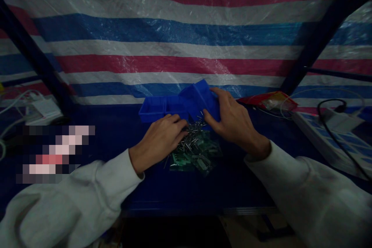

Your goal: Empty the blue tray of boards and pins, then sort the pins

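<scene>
My right hand (pixel 234 118) is closed round the right side of a blue plastic bin (pixel 200 95), which is tilted over a heap of thin metal pins or screws (pixel 190 139). My left hand (pixel 159 139) is at the left edge of the heap, palm down, with curved fingers a little apart and the tips against the metal pieces. Whether any piece is between them is not clear. Beneath and in front of the heap lie small clear plastic bags (pixel 200 161) with a greenish look. Behind my left hand stands another blue bin (pixel 152 108) with a divider.
The dark blue table (pixel 186 193) backs onto a striped plastic sheet (pixel 174 31). On the right are a red and yellow bag (pixel 270 100), a white box (pixel 322 139) and a black cable (pixel 343 145). A white adapter (pixel 46 108) with cables sits at the left.
</scene>
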Demonstrator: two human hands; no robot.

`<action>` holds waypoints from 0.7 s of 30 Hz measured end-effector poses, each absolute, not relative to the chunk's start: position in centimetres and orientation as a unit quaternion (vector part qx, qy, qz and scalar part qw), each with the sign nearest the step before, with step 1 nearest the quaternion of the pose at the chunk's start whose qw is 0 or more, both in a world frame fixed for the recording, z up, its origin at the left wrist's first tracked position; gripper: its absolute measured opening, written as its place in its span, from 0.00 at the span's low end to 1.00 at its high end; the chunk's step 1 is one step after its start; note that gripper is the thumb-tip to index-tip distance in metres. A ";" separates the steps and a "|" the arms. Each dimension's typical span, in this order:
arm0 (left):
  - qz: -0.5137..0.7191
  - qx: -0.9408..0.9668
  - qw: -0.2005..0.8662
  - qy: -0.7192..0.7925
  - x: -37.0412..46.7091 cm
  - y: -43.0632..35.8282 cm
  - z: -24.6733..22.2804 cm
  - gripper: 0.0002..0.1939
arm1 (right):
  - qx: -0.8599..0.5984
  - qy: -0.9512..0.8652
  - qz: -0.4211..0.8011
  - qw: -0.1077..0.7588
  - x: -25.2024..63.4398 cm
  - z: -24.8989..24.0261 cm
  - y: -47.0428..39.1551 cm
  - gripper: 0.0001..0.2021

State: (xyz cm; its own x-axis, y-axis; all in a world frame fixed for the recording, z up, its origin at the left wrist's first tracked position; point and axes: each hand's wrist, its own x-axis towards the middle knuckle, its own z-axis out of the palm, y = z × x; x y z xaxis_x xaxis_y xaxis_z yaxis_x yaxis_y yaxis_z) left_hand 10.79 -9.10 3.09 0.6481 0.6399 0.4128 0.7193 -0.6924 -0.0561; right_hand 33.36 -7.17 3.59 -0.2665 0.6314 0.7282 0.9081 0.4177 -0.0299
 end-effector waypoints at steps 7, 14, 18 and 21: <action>-0.238 -0.914 0.054 -0.325 10.7 -8.1 2.0 0.19 | -0.471 -0.784 -0.229 0.334 33.5 3.6 -7.1 0.30; -0.191 -0.933 0.059 -0.298 11.9 -6.9 2.2 0.24 | -0.436 -0.791 -0.249 0.349 34.8 3.6 -6.6 0.30; -0.179 -0.943 0.055 -0.276 12.8 -6.1 2.8 0.23 | -0.427 -0.788 -0.260 0.360 35.7 3.8 -6.8 0.30; -0.166 -0.952 0.031 -0.254 13.1 -5.5 2.7 0.21 | -0.429 -0.781 -0.269 0.365 36.1 3.8 -7.4 0.30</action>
State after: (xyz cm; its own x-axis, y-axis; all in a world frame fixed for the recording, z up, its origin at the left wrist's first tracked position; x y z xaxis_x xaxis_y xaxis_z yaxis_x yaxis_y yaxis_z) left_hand 13.09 -5.53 2.72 0.8159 0.4730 0.3325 0.4934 -0.8694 0.0258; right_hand 36.09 -7.44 3.83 -0.3656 0.4741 0.8010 0.8670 0.4864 0.1078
